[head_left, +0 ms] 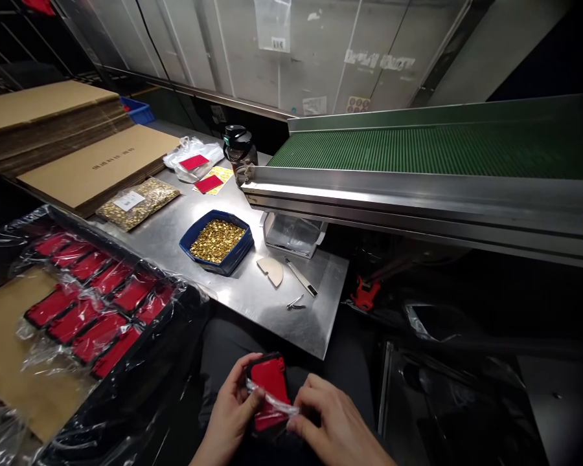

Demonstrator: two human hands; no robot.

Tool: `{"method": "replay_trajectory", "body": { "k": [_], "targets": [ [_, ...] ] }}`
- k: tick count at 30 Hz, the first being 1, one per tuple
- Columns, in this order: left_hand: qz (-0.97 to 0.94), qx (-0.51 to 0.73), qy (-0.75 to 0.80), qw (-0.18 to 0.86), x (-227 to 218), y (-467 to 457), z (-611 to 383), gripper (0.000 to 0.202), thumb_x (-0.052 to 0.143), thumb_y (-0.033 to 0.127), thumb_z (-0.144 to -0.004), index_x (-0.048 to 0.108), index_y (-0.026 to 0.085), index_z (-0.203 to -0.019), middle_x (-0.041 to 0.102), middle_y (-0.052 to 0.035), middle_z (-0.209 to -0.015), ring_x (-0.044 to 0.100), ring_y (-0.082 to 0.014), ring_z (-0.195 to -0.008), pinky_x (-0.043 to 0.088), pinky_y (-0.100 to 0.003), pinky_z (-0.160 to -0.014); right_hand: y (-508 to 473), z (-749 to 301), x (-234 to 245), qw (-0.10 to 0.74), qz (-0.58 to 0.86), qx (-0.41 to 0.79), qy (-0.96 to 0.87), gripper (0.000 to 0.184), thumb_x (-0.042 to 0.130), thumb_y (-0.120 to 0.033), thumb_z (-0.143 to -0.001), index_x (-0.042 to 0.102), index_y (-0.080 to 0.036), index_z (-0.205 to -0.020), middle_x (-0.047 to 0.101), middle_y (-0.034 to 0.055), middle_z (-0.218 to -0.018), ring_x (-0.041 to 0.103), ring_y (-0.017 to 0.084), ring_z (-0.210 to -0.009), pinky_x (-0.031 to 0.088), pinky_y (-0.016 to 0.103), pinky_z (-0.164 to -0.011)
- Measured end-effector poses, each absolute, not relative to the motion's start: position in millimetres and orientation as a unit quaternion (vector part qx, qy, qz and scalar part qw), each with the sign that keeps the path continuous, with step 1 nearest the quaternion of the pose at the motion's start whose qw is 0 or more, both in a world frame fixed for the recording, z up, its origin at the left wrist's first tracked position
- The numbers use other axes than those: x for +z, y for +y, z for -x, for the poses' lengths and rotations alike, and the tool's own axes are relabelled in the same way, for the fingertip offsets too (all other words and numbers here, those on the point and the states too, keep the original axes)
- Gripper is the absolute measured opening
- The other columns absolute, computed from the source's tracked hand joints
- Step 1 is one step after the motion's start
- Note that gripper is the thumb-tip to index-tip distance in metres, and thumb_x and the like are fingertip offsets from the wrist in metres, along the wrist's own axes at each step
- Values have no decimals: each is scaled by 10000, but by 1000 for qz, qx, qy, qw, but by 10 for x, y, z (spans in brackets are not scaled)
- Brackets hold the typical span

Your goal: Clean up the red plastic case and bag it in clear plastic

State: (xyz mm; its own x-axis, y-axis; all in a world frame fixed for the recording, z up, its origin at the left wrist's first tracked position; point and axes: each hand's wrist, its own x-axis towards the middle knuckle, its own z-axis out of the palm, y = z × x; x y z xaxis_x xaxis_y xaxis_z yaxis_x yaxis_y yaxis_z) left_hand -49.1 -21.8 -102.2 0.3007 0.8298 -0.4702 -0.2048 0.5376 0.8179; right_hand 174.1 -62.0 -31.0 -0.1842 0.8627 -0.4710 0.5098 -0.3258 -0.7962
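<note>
Over my lap, my left hand [240, 404] is closed around the left side of a flat red case with black edges [269, 382], which looks like a phone case. A clear plastic bag [279, 406] covers the lower part of the case. My right hand [325, 414] pinches the bag's edge between thumb and fingers at the right side. Beyond my hands, nippers [296, 304], a snap-off knife [301, 277] and a beige part-round disc [271, 270] lie on the metal table [272, 323].
A blue tray [250, 243] of small gold pieces stands on the table. Left is a black-lined box with bagged red cases [97, 336]; behind it are cardboard sheets [102, 162]. A green conveyor [393, 152] runs along the right. A dark bottle [240, 145] stands near its end.
</note>
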Motion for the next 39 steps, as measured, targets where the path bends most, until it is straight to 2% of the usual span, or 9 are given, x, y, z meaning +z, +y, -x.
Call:
{"method": "replay_trajectory", "body": {
  "k": [5, 7, 9, 12, 17, 22, 26, 33, 39],
  "targets": [
    [-347, 300, 430, 778, -997, -139, 562, 670, 901, 546, -719, 649, 226, -1251, 723, -106, -1181, 682, -263, -996, 551, -306, -849, -587, -1789, -492, 325, 467, 698, -435, 359, 813, -501, -789, 633, -192, -829, 539, -21, -911, 450, 107, -719, 336, 226, -626],
    [-350, 285, 422, 786, -958, -93, 583, 643, 887, 547, -739, 646, 222, -1238, 731, -96, -1138, 674, -240, -956, 535, -288, -828, -573, -1800, -532, 309, 462, 725, -408, 363, 820, -492, -794, 635, -184, -844, 532, -43, -783, 403, 94, -650, 287, 224, -579],
    [-351, 272, 418, 792, -894, -49, 592, 573, 845, 540, -797, 637, 220, -1224, 727, -80, -1096, 657, -205, -899, 514, -266, -794, -546, -1816, -504, 267, 477, 719, -429, 281, 827, -391, -809, 642, -186, -861, 530, -65, -704, 415, 91, -628, 281, 222, -571],
    [-350, 242, 407, 808, -761, 4, 583, 459, 781, 511, -872, 630, 216, -1189, 703, -64, -1060, 628, -180, -853, 494, -262, -771, -485, -1842, -371, 232, 505, 674, -488, 172, 803, -248, -818, 641, -192, -833, 568, -75, -717, 468, 91, -656, 314, 214, -592],
    [-325, 195, 385, 842, -628, 9, 510, 417, 769, 471, -898, 611, 232, -1200, 687, -70, -1098, 640, -211, -934, 502, -295, -825, -455, -1851, -198, 252, 506, 638, -522, 170, 790, -182, -811, 622, -196, -799, 579, -91, -731, 480, 77, -658, 334, 197, -602],
    [-133, 278, 419, 854, -761, -173, 444, 549, 904, 390, -774, 595, 230, -1199, 728, -59, -1008, 672, -169, -813, 525, -286, -785, -541, -1926, -264, 188, 521, 638, -534, 171, 840, -269, -789, 699, -220, -873, 578, -94, -672, 507, 81, -621, 324, 187, -552],
    [-84, 297, 443, 842, -843, -296, 461, 564, 917, 393, -757, 598, 255, -1201, 726, -45, -1078, 707, -193, -912, 552, -337, -876, -545, -2033, -306, 157, 497, 634, -571, 202, 811, -358, -844, 733, -248, -995, 671, -71, -793, 581, 102, -700, 372, 189, -615],
    [-161, 281, 384, 865, -692, -146, 437, 523, 956, 385, -688, 646, 215, -1073, 730, -52, -968, 674, -183, -821, 533, -291, -789, -378, -2187, -137, 70, 495, 485, -718, 128, 706, -392, -930, 680, -279, -986, 720, -51, -943, 636, 158, -891, 359, 258, -731],
    [-268, 218, 322, 881, -557, 72, 449, 440, 902, 383, -775, 656, 192, -1086, 683, -73, -1005, 611, -175, -839, 463, -256, -750, -226, -2317, 121, 124, 454, 504, -724, 145, 704, -294, -929, 672, -263, -1067, 708, -12, -998, 635, 179, -907, 413, 276, -782]
  ]
}}
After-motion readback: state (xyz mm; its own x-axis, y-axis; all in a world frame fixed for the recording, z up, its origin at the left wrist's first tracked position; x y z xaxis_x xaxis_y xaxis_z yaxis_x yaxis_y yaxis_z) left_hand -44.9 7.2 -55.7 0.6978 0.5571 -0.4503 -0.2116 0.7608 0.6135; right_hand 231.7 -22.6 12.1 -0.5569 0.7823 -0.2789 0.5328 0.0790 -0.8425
